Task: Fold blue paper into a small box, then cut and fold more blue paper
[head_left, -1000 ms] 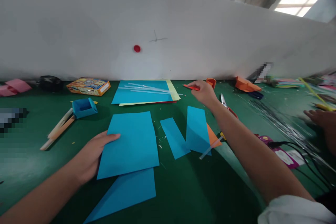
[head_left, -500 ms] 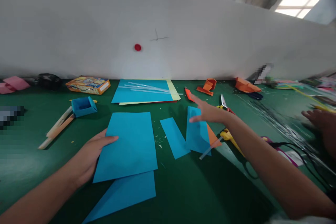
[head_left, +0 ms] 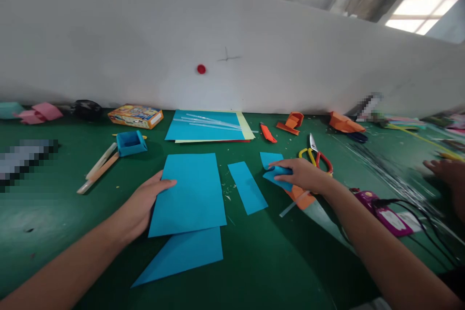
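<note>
My left hand grips the left edge of a blue sheet of paper, thumb on top and fingers beneath. Under that sheet lies another blue piece of paper with a slanted edge. To the right, my right hand is closed on a blue paper strip, which bends up in its fingers. Between the hands, a second blue strip lies flat. Orange paper and a clear narrow stick rest just below my right hand.
Scissors and a red cutter lie beyond my right hand. Stacked coloured paper, a printed box and a blue paper box stand farther back. A purple power strip with cables lies right, near another person's hand.
My right hand has come down from above the right blue strip and closed on it, bending it. My left hand still holds the sheet. The view has shifted slightly left.
</note>
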A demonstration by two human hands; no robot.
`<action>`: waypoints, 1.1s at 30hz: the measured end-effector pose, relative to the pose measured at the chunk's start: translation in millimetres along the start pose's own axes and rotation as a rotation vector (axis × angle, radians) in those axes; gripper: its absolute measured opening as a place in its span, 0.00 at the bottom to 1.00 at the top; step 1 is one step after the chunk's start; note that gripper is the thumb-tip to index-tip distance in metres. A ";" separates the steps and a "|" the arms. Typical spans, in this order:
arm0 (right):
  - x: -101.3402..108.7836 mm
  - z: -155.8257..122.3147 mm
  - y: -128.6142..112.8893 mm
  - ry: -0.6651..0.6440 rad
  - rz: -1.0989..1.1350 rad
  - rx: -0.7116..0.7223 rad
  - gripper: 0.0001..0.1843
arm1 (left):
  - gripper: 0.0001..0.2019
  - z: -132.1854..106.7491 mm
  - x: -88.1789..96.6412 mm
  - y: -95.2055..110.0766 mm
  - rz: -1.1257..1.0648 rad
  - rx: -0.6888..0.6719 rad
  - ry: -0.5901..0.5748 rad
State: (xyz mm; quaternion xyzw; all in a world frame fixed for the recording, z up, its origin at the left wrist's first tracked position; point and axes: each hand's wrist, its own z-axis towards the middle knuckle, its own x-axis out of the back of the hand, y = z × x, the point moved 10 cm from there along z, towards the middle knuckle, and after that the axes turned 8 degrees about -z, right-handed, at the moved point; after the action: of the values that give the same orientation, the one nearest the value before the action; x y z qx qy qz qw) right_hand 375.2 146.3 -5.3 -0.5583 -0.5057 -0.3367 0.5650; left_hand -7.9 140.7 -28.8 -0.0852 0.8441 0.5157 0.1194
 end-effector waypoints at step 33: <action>-53.3 -19.0 -122.5 -0.196 -0.103 0.393 0.45 | 0.13 6.0 16.1 -3.1 0.052 -0.054 0.223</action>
State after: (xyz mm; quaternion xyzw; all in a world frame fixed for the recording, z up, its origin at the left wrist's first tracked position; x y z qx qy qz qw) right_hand 249.2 99.7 -17.7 -0.4410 -0.6419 -0.2042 0.5931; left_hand -21.7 144.3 -38.7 -0.1232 0.8398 0.5286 0.0089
